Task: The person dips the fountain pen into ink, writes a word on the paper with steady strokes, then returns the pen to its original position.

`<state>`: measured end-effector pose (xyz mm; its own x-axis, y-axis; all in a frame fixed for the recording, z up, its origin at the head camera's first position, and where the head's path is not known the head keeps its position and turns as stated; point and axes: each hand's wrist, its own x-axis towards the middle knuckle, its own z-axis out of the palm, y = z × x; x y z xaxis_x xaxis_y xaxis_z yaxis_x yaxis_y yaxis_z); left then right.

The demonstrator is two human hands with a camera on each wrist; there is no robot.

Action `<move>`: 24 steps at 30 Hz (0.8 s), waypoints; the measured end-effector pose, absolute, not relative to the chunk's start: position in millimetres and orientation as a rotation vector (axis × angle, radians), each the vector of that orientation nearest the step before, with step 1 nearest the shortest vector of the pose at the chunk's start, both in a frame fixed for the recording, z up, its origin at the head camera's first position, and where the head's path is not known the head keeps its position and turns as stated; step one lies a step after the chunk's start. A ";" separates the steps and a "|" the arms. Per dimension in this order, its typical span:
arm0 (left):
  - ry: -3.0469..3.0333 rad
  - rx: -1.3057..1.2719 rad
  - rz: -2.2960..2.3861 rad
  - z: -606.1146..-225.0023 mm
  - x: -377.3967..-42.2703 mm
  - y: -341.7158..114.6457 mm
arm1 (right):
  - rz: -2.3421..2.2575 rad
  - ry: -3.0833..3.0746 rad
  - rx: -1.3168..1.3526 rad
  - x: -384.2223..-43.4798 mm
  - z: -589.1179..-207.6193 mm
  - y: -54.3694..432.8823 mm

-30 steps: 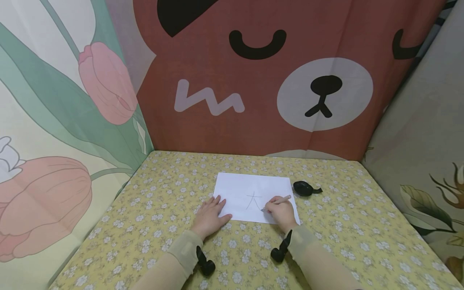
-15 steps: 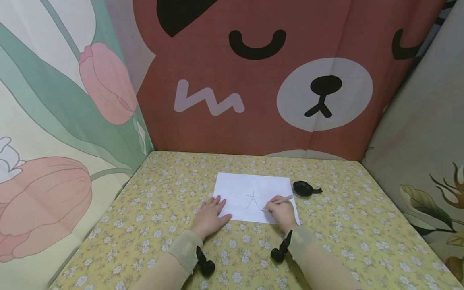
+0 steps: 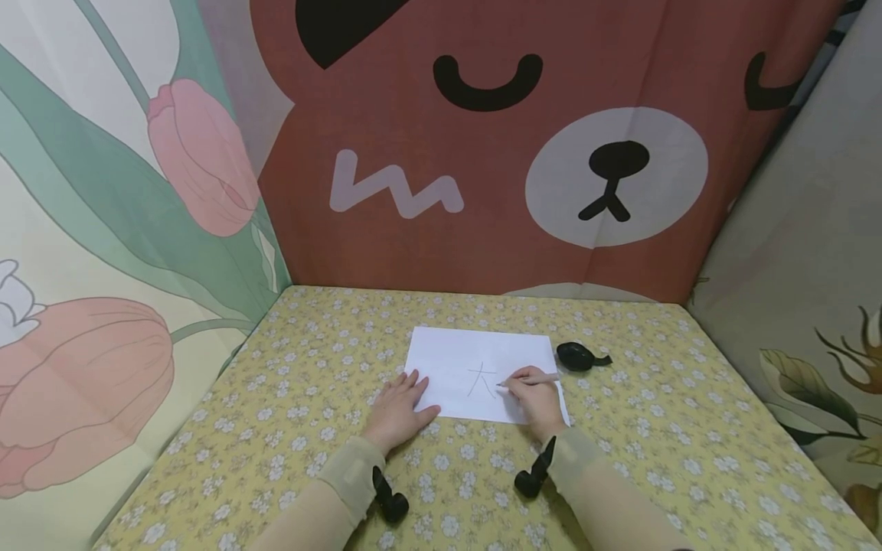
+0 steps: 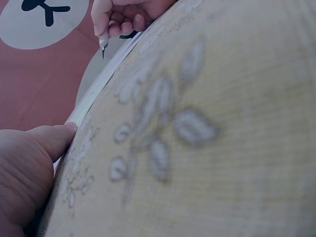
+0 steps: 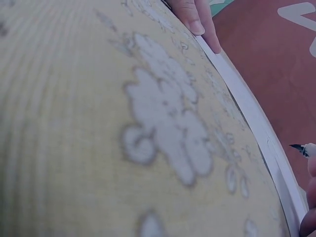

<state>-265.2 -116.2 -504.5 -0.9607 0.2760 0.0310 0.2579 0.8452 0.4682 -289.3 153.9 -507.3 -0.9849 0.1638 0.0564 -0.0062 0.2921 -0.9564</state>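
A white sheet of paper (image 3: 441,356) lies on the cloth, bearing thin dark strokes (image 3: 481,379) like the character 大. My left hand (image 3: 400,413) rests with spread fingers over the paper's left edge; its thumb (image 4: 59,138) is on the near edge in the left wrist view. With my right hand (image 3: 539,402) I pinch a slim pale pen (image 3: 547,378) over the right part of the sheet. Its dark fine tip (image 4: 103,51) is raised off the paper, just right of the strokes. Lower fingers of the right hand are curled under.
A black rounded object with a short tail (image 3: 575,357) lies beside the paper's right edge. Yellow flowered cloth (image 3: 310,367) covers the table. A brown bear-print curtain (image 3: 413,252) stands behind, with printed fabric at both sides. Black devices (image 3: 391,497) are strapped at both wrists.
The pen tip has lifted from the lower end of the right-hand stroke and moved up the sheet. The pen lies flatter in the right hand. My left hand has stayed put.
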 end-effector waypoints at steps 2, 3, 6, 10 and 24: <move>2.979 0.431 0.747 -504.5 -265.1 -116.4 | 1.783 -2.413 -0.144 -289.5 -507.1 154.6; 2.978 0.432 0.747 -504.5 -265.1 -116.4 | 1.779 -2.419 -0.146 -289.8 -507.2 155.2; 2.975 0.427 0.749 -503.9 -265.4 -116.4 | 1.803 -2.404 -0.171 -290.9 -507.6 157.6; 2.974 0.419 0.746 -503.7 -266.2 -116.0 | 1.867 -2.325 -0.217 -293.1 -507.0 161.5; 2.980 0.424 0.730 -506.1 -267.1 -116.4 | 2.085 -2.087 -0.352 -294.0 -496.6 182.7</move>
<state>-267.1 -116.4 -506.1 -0.9616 0.2737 0.0221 0.2529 0.8516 0.4591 -294.0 182.7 -496.6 -0.9577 0.2841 -0.0457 0.0459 -0.0061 -0.9989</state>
